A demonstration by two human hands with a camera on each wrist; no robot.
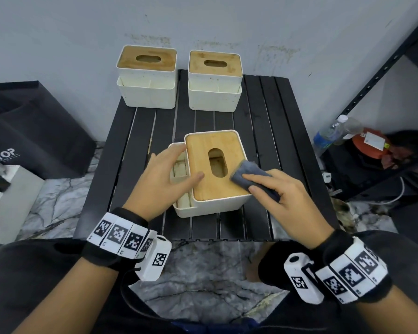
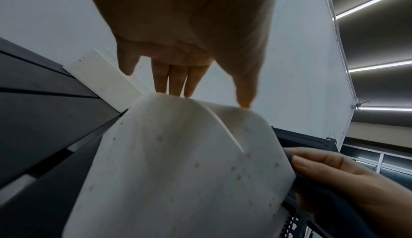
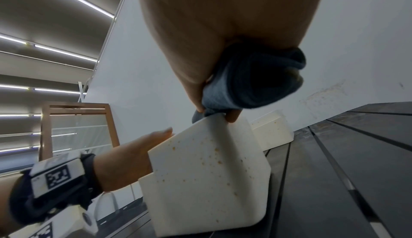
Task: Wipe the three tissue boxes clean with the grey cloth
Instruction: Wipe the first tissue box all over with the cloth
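Observation:
Three white tissue boxes with bamboo lids stand on the black slatted table (image 1: 263,121). Two, the far left box (image 1: 147,78) and the far right box (image 1: 214,83), are by the wall. The near box (image 1: 198,150) is mid-table. My left hand (image 1: 169,169) rests on its left side with straight fingers, thumb on the lid. My right hand (image 1: 270,189) grips the grey cloth (image 1: 249,172) and presses it on the lid's right edge. In the right wrist view the cloth (image 3: 252,79) is bunched in my fingers above the speckled box wall (image 3: 207,171). In the left wrist view my fingertips (image 2: 176,83) touch the box rim (image 2: 178,171).
A black bag (image 1: 34,131) and a white device (image 1: 7,189) sit on the floor at left. At right stands a black metal rack (image 1: 384,68) with a water bottle (image 1: 331,133) and a red object (image 1: 369,143) beside it. The wall is right behind the far boxes.

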